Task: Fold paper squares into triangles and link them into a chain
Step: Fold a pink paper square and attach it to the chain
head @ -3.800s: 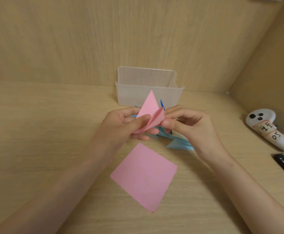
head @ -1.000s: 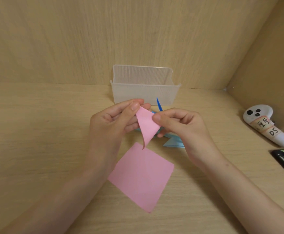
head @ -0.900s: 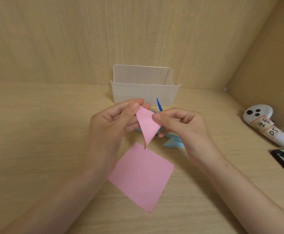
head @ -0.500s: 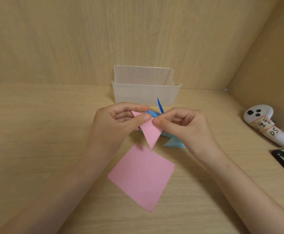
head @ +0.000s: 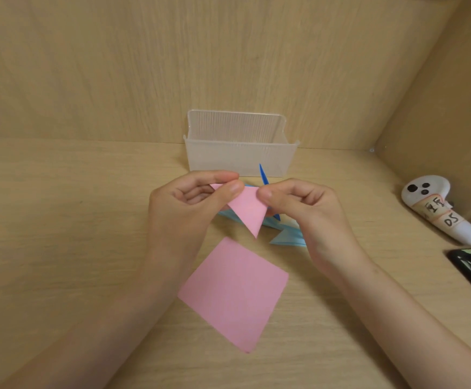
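Left hand (head: pixel 183 211) and right hand (head: pixel 310 209) pinched my pink triangle (head: pixel 249 213), fold looked done; next called for slotting it into blue chain (head: pixel 289 238).

The pink folded piece (head: pixel 247 212), which pointed up and gaped open between my fingers a few seconds ago and hung curled a second ago, is now a flat triangle with its tip pointing down. My left hand (head: pixel 183 211) has shifted to pinch its top left corner, and my right hand (head: pixel 308 210) now pinches the top right corner.
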Motion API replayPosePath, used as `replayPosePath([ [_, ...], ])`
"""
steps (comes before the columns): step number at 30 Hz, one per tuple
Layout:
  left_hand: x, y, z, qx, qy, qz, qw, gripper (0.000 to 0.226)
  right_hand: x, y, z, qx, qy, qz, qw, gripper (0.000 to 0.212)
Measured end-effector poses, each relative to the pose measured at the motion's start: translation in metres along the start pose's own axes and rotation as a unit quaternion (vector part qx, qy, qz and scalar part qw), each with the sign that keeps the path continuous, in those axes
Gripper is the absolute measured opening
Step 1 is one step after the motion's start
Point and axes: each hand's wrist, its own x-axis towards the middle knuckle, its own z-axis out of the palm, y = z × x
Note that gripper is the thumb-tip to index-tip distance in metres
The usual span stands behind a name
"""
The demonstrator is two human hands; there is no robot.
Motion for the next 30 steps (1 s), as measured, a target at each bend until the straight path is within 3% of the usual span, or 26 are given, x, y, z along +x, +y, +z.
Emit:
replayPosePath([
  [8,0.0002,-0.0012,-0.0015,-0.006,-0.003,0.006,1.0,0.017,0.003,0.0052,-0.0013,0.023,-0.02,0.025,0.999,0.012],
  [17,-0.0006,-0.003,-0.002,-0.006,-0.031,-0.004,0.999,0.019,0.001,0.0023,-0.0013,-0.01,0.023,-0.003,1.0,0.008],
  [21,0.007,-0.0032,-0.0075,0.059,-0.085,-0.001,0.995,0.023,0.0013,0.0005,-0.0016,-0.033,0.013,-0.01,0.999,0.007],
  [24,0.0072,-0.0011,-0.0069,0.121,-0.103,0.031,0.987,0.01,0.0004,0.0005,-0.0017,-0.038,-0.004,-0.017,0.999,0.007],
  [30,0.0042,-0.0078,-0.0056,0.153,-0.078,0.055,0.984,0.007,0.0007,0.0039,-0.0013,-0.032,-0.022,0.008,0.999,0.005],
])
